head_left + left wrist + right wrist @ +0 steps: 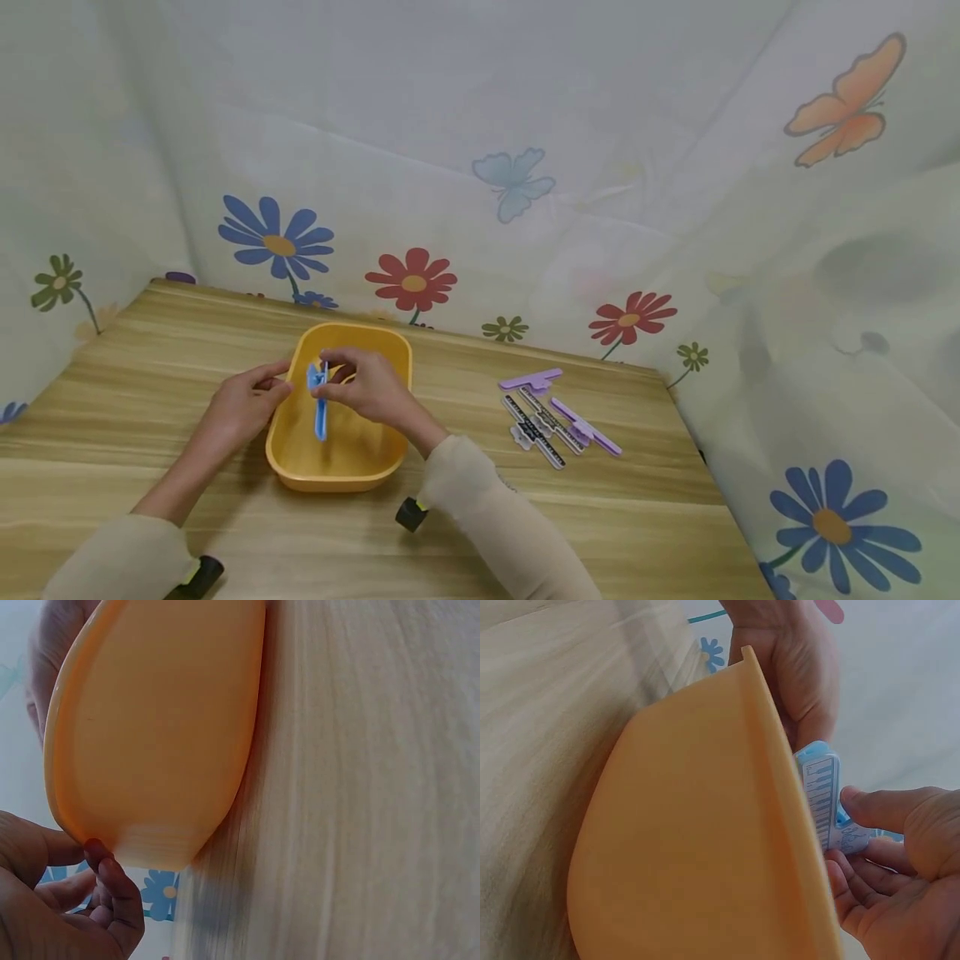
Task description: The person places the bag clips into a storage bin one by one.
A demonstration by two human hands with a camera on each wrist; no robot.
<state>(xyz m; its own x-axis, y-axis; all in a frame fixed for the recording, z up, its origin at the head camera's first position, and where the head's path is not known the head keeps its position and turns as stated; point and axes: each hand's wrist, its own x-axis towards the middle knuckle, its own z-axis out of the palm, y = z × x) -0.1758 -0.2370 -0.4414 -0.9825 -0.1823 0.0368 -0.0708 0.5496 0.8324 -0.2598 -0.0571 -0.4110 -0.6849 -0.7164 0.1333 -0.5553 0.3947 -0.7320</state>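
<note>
A yellow plastic basin (337, 482) stands on the wooden table. My left hand (242, 404) pinches its left rim; in the left wrist view the thumb and fingertips meet at the basin's edge. Over the basin, my right hand (366, 385) holds a blue clip (321, 421) by its grip tab between thumb and fingers. The right wrist view shows piano-key markings along the long bar of this clip (821, 796), close by the rim. Part of the basin's inside is hidden beneath the right hand.
Right of the basin lie two purple clips (592, 431) and two clips with black-and-white key patterns (534, 432), close together. A pale cloth (420, 183) printed with flowers and butterflies hangs behind the table and at its sides.
</note>
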